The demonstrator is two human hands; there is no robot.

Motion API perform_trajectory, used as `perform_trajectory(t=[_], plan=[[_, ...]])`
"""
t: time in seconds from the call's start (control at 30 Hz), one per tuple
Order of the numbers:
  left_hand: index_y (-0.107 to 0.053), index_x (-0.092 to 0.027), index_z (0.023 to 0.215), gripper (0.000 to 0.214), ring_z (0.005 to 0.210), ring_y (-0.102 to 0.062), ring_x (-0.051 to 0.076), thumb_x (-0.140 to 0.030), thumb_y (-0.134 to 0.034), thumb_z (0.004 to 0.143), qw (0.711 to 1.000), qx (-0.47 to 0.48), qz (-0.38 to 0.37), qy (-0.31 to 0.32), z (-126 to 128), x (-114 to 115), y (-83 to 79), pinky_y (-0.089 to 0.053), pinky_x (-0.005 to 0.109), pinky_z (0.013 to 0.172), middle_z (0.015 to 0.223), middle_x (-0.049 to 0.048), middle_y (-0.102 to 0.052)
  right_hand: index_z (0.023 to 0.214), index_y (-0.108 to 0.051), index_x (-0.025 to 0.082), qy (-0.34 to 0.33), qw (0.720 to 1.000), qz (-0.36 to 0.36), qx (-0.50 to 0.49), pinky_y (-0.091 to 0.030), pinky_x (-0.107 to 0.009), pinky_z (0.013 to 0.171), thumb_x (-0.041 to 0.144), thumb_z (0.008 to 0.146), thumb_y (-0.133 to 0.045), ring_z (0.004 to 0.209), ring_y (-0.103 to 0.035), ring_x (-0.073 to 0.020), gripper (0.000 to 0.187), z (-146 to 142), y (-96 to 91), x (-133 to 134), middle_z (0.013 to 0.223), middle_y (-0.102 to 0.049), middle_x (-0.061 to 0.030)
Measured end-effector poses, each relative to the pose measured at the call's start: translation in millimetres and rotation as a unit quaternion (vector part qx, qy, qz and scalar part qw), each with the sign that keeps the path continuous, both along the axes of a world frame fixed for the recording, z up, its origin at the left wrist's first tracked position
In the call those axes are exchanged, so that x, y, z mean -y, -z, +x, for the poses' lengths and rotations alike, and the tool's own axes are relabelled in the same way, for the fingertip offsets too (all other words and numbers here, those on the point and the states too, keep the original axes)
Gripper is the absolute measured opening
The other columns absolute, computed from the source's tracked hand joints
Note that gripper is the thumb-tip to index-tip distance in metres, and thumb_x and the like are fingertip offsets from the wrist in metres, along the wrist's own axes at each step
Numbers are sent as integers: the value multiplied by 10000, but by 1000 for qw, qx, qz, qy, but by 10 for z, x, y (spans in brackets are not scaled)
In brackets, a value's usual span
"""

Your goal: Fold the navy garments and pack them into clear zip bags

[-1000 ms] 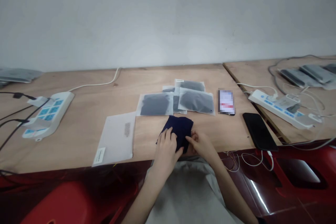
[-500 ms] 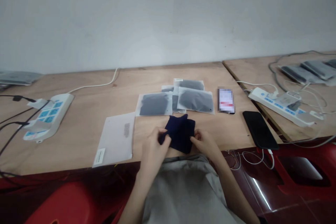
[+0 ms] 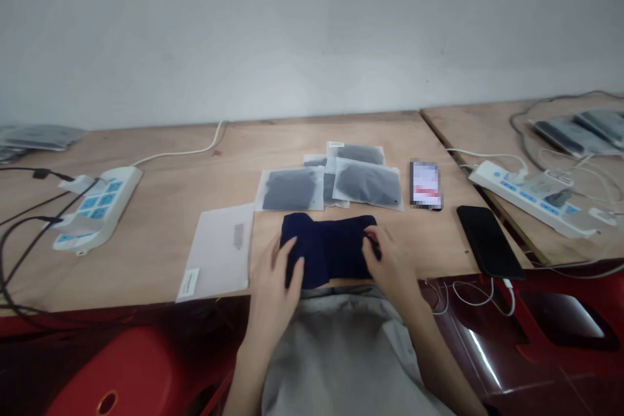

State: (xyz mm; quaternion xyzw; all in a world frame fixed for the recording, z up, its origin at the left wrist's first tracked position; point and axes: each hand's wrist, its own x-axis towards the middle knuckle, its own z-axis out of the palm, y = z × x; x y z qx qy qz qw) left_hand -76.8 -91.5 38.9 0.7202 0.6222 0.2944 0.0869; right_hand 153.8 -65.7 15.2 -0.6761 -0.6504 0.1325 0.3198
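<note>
A dark navy cloth lies spread at the near edge of the wooden table. My left hand grips its left end, fingers curled over the fabric. At the cloth's right end, my right hand pinches the fabric. An empty frosted plastic bag with a label lies just left of the cloth. Behind the cloth lie several sealed bags with dark cloth inside.
A lit phone and a dark phone lie right of the bags. White power strips sit at the left and on the right table, with cables. More bagged items lie at far left and far right.
The cloth went from a bunched lump to a wider strip pulled out sideways. My hands moved apart, left hand leftward and right hand rightward, each holding an end.
</note>
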Motion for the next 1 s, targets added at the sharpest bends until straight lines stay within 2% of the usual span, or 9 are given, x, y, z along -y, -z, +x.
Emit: perform_trajectory(t=[0.1,0.17,0.3,0.5,0.63,0.73,0.87,1.0], plan=[[-432,-242,1477,495,1481,-277,330,-331,-450,991,991,-104,-17,79,176,-91,94,-307,566,1161,1602,131,-318,1260,-601,151,-148,987,44,42,-455,-399,1050,254,994,-354,1267,-561,-249,377,-227,56,20,1377,-597,-140],[-416,-239,1494,520,1486,-248,358,-331,-460,984,985,-144,-32,91,230,-122,207,-288,605,1155,1601,136,-317,1360,-555,151,-177,979,37,91,-378,-459,1138,244,1009,-341,1388,-451,-267,422,-295,152,22,1496,-495,-129],[-438,-236,1484,535,1474,-276,369,-342,-493,963,982,-164,-34,92,226,-84,323,-287,614,1152,1588,134,-340,1458,-478,206,-145,978,4,149,-317,-515,1173,314,1026,-353,1445,-370,-279,463,-229,322,25,1557,-408,-103],[-457,-233,1472,537,1455,-321,368,-355,-510,952,984,-150,-34,84,241,4,286,-307,612,1144,1572,131,-369,1500,-411,228,-89,983,-9,161,-270,-558,1177,344,1040,-309,1433,-389,-274,484,-35,336,2,1555,-411,-93],[-404,-171,1498,620,1471,-283,369,-435,-516,949,986,-139,-35,79,271,25,240,-299,605,1151,1578,164,-348,1410,-517,153,-94,985,16,145,-281,-546,1183,301,1027,-329,1414,-416,-285,452,7,287,-45,1504,-482,-136],[-361,-139,1514,704,1491,-231,364,-488,-540,929,990,-127,-25,62,234,71,190,-274,601,1164,1585,185,-328,1320,-588,128,-95,988,54,105,-354,-490,1164,264,1011,-350,1390,-448,-275,413,36,223,-27,1448,-539,-148],[-368,-202,1514,730,1498,-187,391,-514,-591,893,990,-124,-36,63,93,181,180,-278,625,1147,1619,186,-245,1355,-564,158,-120,988,44,85,-438,-479,1108,320,999,-411,1405,-425,-287,420,130,159,122,1461,-525,-139],[-300,-250,1545,780,1504,-159,389,-466,-635,874,990,-105,-56,74,-28,257,215,-304,603,1142,1652,169,-126,1458,-469,213,-167,979,5,114,-389,-563,1128,450,962,-500,1456,-332,-335,551,248,181,316,1549,-422,-116]])
